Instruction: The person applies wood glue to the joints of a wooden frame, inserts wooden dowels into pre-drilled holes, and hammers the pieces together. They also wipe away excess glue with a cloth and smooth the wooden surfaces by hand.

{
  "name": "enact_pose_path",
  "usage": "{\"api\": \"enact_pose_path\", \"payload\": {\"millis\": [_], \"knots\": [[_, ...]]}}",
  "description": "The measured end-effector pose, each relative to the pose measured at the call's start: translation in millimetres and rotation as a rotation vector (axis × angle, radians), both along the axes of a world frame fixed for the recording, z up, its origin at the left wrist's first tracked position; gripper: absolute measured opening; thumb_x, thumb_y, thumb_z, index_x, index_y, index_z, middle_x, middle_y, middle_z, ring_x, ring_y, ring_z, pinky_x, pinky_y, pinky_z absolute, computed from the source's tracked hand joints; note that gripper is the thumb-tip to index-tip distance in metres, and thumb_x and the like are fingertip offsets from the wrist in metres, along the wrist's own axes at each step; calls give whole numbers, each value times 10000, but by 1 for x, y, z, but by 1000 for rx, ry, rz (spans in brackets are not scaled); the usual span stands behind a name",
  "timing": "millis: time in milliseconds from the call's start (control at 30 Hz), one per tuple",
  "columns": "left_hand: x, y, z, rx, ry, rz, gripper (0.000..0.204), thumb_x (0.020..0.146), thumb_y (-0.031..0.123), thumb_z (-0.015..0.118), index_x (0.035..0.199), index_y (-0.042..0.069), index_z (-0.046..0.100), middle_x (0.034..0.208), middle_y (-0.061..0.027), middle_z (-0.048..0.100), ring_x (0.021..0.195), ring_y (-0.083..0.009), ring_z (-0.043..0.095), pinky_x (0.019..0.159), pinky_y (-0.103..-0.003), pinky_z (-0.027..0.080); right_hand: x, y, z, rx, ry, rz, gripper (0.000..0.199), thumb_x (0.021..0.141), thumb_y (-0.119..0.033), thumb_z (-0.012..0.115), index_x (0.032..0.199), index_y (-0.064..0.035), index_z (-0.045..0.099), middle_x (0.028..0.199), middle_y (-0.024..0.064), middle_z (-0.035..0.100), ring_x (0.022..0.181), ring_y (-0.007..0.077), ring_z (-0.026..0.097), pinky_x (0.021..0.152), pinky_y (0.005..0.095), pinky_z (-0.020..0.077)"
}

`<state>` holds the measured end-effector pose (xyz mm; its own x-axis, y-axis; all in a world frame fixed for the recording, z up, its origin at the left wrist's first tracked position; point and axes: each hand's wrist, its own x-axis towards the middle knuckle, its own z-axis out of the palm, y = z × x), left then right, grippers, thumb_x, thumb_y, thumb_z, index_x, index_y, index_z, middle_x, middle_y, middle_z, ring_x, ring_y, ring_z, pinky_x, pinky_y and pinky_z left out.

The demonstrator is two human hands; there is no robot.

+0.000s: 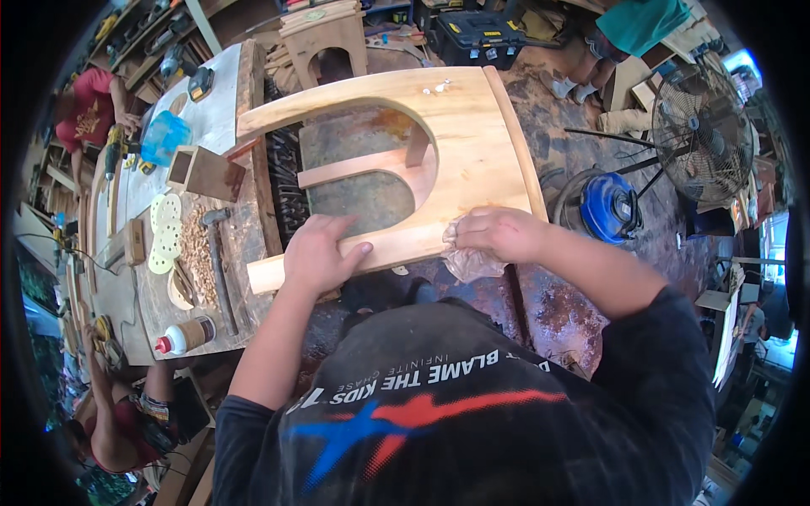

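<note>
A pale wooden stool (482, 135) with arched cutouts lies on its side across the workbench in front of me. My left hand (319, 255) grips its near leg, fingers over the inner edge and thumb along the wood. At the near right edge of the panel, my right hand (498, 234) is closed on a crumpled, light-coloured rag (475, 263) and presses it against the wood. Small white bits (437, 87) sit on the panel's far side.
Left on the bench are a hammer (220, 261), wood plugs (199, 253), sanding discs (164, 228), a glue bottle (187, 335) and a wooden box (205, 172). A blue shop vacuum (609, 207) and floor fan (702, 131) stand right. Other people work at the left and far right.
</note>
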<state>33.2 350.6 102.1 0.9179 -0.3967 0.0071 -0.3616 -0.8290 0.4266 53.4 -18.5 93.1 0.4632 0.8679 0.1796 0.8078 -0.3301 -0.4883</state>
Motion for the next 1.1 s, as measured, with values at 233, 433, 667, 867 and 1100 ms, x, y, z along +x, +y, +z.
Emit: {"api": "enact_pose_path", "payload": {"millis": [233,433,667,867,1100], "knots": [[-5,6,-6,-37,-29,102,502,833,421,797,1191,73,746,1146,-135,745,1122,-325,664,996,-432,536,-31,-24,-17,-119,-31,-231,331,851,-89,679,1177,-53,728,1215,120,708,1147,322,644,996,411,538],[-1,6,-1,-85,-65,79,469,830,398,803,1163,73,748,1115,-129,741,1092,-334,663,962,-439,542,-45,-74,-1,-141,11,-701,229,870,-71,742,1098,-49,751,1110,155,725,1059,361,672,943,443,552],[0,-1,-2,-26,-6,92,473,858,416,785,1187,79,743,1160,-137,733,1129,-336,655,977,-439,537,-71,3,-13,91,-48,-662,252,850,-76,768,1101,-64,747,1099,140,719,1035,357,672,933,454,553],[3,-2,-6,-23,-11,108,480,884,434,761,1203,78,733,1165,-153,727,1149,-348,646,982,-447,530,-58,-52,-4,-104,1,-861,197,893,-61,722,1084,-66,768,1077,158,718,1018,364,674,917,456,562],[2,0,-5,-19,-42,119,473,896,428,751,1197,64,732,1145,-157,724,1126,-349,648,967,-453,532,-50,33,-9,144,83,-760,209,906,-82,713,1105,-67,774,1096,168,712,1054,372,656,948,450,544]]}}
